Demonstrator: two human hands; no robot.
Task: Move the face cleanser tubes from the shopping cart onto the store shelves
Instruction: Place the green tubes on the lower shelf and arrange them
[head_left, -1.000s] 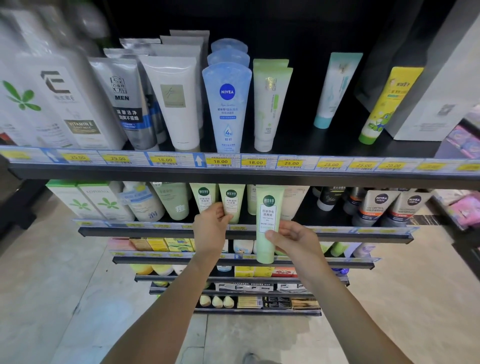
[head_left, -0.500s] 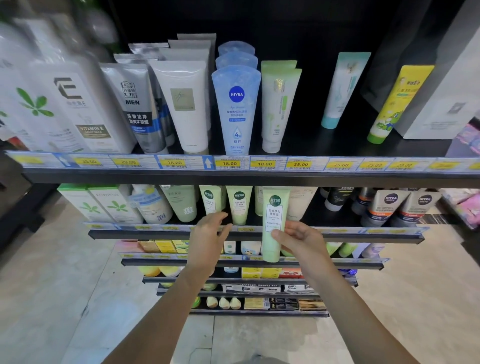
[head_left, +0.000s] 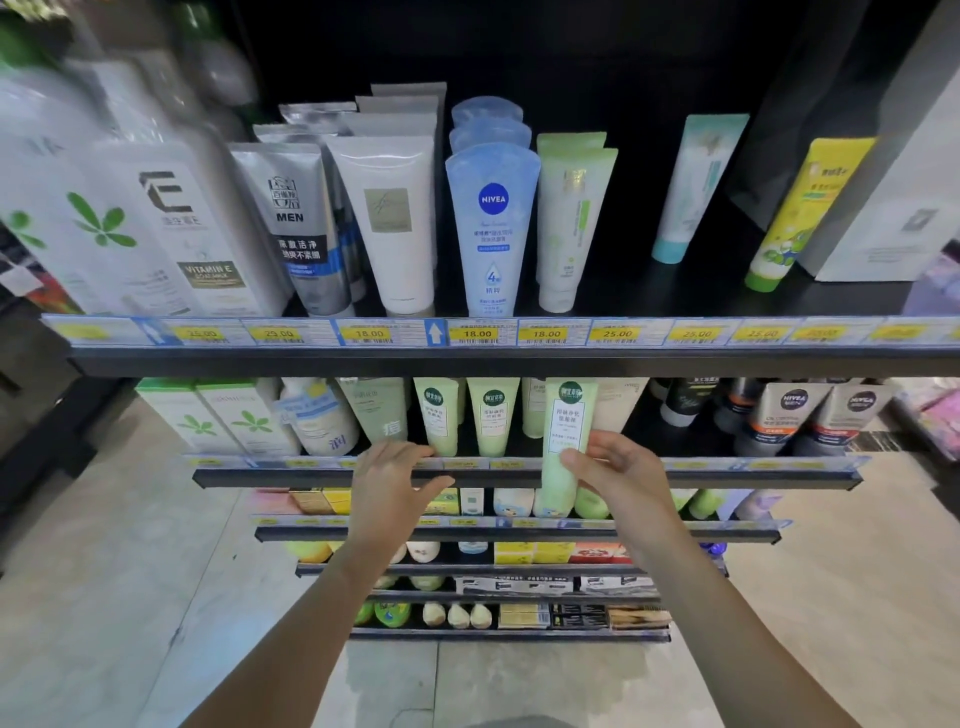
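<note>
My right hand (head_left: 618, 475) grips a pale green face cleanser tube (head_left: 566, 431), upright, cap down, in front of the second shelf's front rail (head_left: 727, 475). Two matching green tubes (head_left: 488, 418) stand on that shelf just left of it. My left hand (head_left: 389, 486) hovers with relaxed, straight fingers in front of the rail, below the leftmost green tube (head_left: 439, 415), holding nothing. No shopping cart is in view.
The top shelf (head_left: 519, 358) holds white, grey, blue Nivea (head_left: 491, 228) and green tubes behind yellow price tags. Nivea Men tubes (head_left: 789, 415) stand at the second shelf's right, green-leaf boxes (head_left: 218, 415) at its left. Lower shelves carry small goods. Tiled floor lies either side.
My right hand has lifted the green tube a little higher toward the second shelf. My left hand has drawn back from the standing tubes and its fingers have spread.
</note>
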